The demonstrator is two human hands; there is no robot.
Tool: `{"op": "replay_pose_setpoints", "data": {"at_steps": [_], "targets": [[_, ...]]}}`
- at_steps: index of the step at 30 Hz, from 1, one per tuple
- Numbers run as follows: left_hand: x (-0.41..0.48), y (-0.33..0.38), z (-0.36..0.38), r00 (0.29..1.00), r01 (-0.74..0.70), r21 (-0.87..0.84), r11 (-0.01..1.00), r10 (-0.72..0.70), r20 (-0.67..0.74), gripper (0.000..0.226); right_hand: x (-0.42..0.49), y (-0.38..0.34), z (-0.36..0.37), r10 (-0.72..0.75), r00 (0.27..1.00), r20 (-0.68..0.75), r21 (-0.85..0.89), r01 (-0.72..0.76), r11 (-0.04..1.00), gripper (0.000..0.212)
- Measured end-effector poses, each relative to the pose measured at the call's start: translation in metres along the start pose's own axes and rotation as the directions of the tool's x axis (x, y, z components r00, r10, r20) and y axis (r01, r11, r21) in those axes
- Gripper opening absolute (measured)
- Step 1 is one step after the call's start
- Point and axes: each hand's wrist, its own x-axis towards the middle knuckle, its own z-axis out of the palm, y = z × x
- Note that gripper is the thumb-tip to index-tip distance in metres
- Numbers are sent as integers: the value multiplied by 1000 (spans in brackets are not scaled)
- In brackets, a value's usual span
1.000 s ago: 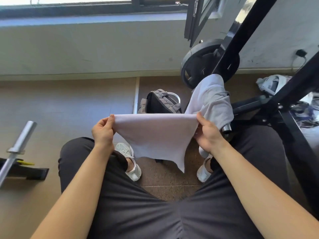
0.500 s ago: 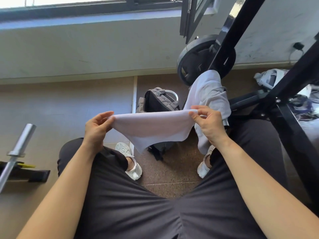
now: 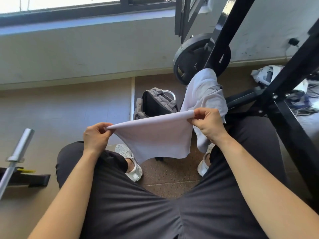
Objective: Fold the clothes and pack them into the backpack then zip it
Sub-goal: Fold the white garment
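I sit with a pale folded cloth (image 3: 155, 135) stretched between both hands above my knees. My left hand (image 3: 96, 137) pinches its left top corner. My right hand (image 3: 205, 125) pinches the right top corner, held a little higher. The cloth's lower edge hangs loose. On the floor beyond it stands a grey and black backpack (image 3: 155, 104), unzipped and open at the top, its lower part hidden by the cloth. A light grey garment (image 3: 205, 94) is draped over my right knee.
A black rack frame (image 3: 269, 94) runs diagonally at the right, with a weight plate (image 3: 191, 57) leaning against the wall. A barbell end (image 3: 19, 149) lies at the left. More clothes and cables (image 3: 269, 75) lie at the far right. My white shoes (image 3: 129, 161) flank the backpack.
The right hand has risen and the left dropped slightly, so the top edge now slopes. The hanging part of the cloth has swung and now hangs broader, with its lower edge toward the right.
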Motion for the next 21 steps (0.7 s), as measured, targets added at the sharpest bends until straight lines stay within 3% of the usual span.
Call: {"op": "replay_pose_setpoints", "data": {"at_steps": [3,6,9,12,15,18,21], "targets": [[1,3,2,999,51,-102,994,-50,9,9,0,-1,-1,-42,992,-119,-59,35,998,21],[3,6,0,985,160,-437,885,-112,133,7,2,-1,-2,46,980,-193,106,-25,994,12],[1,11,-2,977,204,-592,780,-126,170,14,3,-1,0,133,967,-218,202,-89,975,14],[-3,16,0,983,185,-606,774,-139,122,18,3,1,8,171,968,-183,279,-115,953,21],[-7,17,7,976,208,-631,747,-196,89,17,3,3,14,249,968,-34,401,-216,890,42],[-7,19,11,966,243,-631,736,-240,92,17,2,3,20,299,951,82,412,-305,858,21],[-13,26,13,966,253,-616,746,-232,116,17,2,8,24,257,964,-69,272,-229,935,12]]}}
